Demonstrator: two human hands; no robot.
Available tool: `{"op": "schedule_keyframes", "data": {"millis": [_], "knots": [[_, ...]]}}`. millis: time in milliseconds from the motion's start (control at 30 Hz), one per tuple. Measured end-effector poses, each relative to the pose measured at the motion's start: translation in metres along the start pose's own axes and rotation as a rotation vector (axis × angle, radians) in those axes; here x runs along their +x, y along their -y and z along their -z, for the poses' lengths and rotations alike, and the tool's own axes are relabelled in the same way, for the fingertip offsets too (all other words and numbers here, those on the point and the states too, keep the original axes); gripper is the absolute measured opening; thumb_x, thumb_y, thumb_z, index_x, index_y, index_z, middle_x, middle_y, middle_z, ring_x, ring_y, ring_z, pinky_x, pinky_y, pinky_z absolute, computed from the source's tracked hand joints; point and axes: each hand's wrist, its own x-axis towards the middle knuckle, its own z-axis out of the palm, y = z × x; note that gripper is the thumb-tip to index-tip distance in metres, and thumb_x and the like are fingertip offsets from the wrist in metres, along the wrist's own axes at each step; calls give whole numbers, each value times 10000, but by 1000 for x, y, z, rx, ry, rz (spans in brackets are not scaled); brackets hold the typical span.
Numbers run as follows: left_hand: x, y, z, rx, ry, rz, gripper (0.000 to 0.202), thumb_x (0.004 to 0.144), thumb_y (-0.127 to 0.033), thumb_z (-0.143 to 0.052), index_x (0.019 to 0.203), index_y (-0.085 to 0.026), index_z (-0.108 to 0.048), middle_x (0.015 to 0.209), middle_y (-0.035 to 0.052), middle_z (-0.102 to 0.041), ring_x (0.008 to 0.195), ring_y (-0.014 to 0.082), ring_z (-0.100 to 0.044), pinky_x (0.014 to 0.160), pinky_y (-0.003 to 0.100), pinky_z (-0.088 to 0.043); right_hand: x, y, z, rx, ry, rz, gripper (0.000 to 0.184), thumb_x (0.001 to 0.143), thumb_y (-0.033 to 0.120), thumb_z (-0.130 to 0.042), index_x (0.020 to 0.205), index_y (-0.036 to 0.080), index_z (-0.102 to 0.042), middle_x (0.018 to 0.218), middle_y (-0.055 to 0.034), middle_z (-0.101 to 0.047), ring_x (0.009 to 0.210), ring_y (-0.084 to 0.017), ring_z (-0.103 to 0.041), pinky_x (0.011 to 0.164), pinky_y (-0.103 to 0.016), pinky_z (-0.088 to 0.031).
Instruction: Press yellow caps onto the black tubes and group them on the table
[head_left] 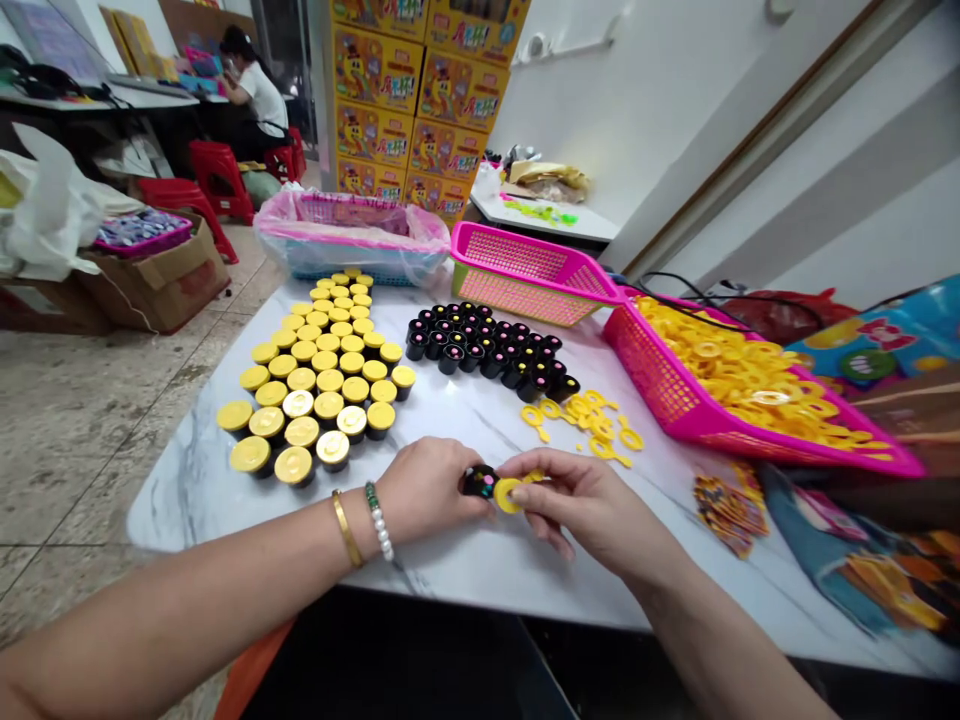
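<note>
My left hand (pixel 433 485) is closed around a small black cup (pixel 480 481) with coloured bits at its mouth. Pinched in the fingers of my right hand (pixel 581 500) is a yellow plastic ring piece (pixel 508 495), held right up against the cup's opening. Ahead of my hands stand several open black cups (pixel 487 345) with pink and yellow dots inside. To their left are rows of black cups with yellow lids (pixel 302 432). Loose yellow ring pieces (pixel 600 415) with short handles lie beyond my right hand.
A pink basket (pixel 675 425) heaped with yellow pieces is at right. Behind stand another pink basket (pixel 536 262) and a plastic-lined basket (pixel 352 255). Printed packets (pixel 731 510) lie at the right. Farther back are stacked yellow boxes (pixel 409 120) and a seated person (pixel 259 95).
</note>
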Motion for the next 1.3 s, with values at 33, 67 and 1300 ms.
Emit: {"op": "schedule_keyframes", "data": {"millis": [33, 67, 1300], "knots": [[0, 0, 0, 3, 2, -2, 224, 754, -397, -720, 838, -190, -723, 746, 17, -689, 677, 159, -596, 598, 241, -365, 3, 2, -4, -14, -15, 25, 357, 741, 439, -748, 942, 153, -678, 496, 35, -561, 347, -54, -430, 345, -172, -327], [0, 0, 1, 3, 9, 0, 236, 759, -420, -715, 827, -193, -726, 729, 15, -692, 663, 158, -597, 583, 241, -352, 5, 4, -7, -31, -33, 54, 341, 726, 428, -761, 913, 151, -697, 519, 33, -562, 342, -44, -412, 330, -171, -302], [-8, -3, 5, -474, 199, 93, 411, 934, -423, -434, 861, -166, -747, 610, -10, -627, 507, 85, -493, 525, 192, -365, 12, -18, -38, -70, -336, 135, 390, 809, 567, -646, 773, 230, -454, 441, 66, -526, 392, -113, -506, 440, -220, -412]]}}
